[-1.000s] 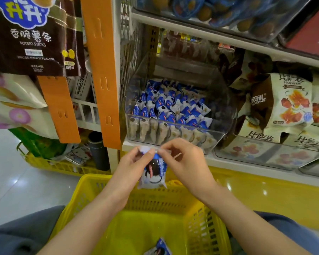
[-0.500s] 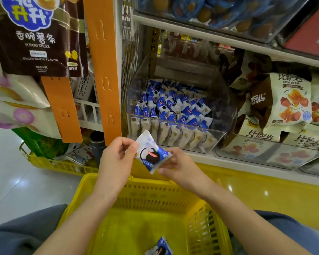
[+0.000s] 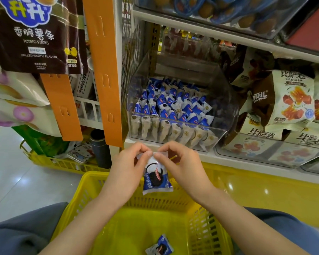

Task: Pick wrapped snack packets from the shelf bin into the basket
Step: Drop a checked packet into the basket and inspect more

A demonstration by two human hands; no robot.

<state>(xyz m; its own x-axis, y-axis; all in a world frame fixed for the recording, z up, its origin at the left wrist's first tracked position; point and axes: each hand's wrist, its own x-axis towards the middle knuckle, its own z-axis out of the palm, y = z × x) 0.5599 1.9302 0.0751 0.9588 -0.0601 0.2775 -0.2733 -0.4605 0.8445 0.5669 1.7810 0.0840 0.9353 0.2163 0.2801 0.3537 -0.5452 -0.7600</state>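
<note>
Left hand (image 3: 125, 172) and right hand (image 3: 184, 166) both pinch the crimped top edge of one wrapped snack packet (image 3: 156, 178). Thumb and fingertips close on the seal from either side, so the blue-and-white packet hangs upright between them. It hangs over the far rim of the yellow basket (image 3: 92, 181), just below the front of the shelf. A second packet (image 3: 159, 247) of the same kind lies on the basket floor at the near edge. Just beyond the hands, the clear shelf bin (image 3: 226, 111) sits on the shelf with rows of packets (image 3: 173, 105) standing inside it.

The step in hand looks like the transfer: the packet is out of the bin but not yet released. The next move probably calls for bringing it a little nearer, clear of the rim, then loosening both pinches so it drops inside. One hand could then reach over the bin's low front wall for another. With one packet in the basket, the task seems to be at an early stage.

To the right, larger white-and-brown snack bags (image 3: 287, 100) fill the neighbouring bin. To the left hang orange display strips (image 3: 103, 70) and a dark potato sticks bag (image 3: 35, 34).
</note>
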